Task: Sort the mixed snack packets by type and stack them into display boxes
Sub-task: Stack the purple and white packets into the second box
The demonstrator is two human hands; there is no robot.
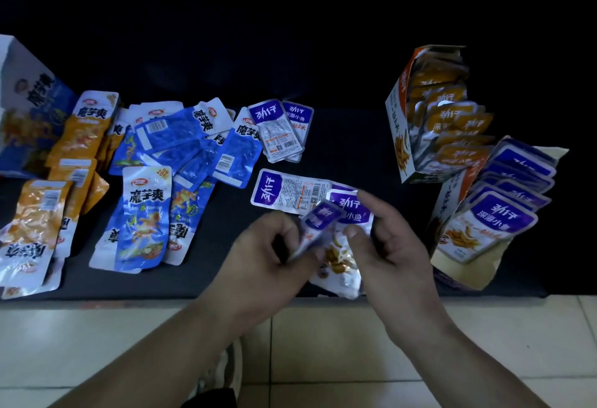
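Observation:
My left hand [268,252] grips a purple snack packet [318,223] edge-on near the table's front edge. My right hand [391,239] holds another purple packet [347,252] flat just beside it, thumb on top. One purple packet [290,193] lies flat behind my hands and a small pile of purple packets [281,130] lies farther back. At the right, a display box [465,273] holds upright purple packets, and a taller display box [399,130] behind it holds orange packets. Blue packets [181,146] and orange packets [74,139] lie mixed on the left.
A blue and white snack box [22,107] stands at the far left. The packets lie on a black tabletop [349,149] whose front edge runs just under my hands. Beige floor tiles [339,343] show below, with a shoe between my forearms.

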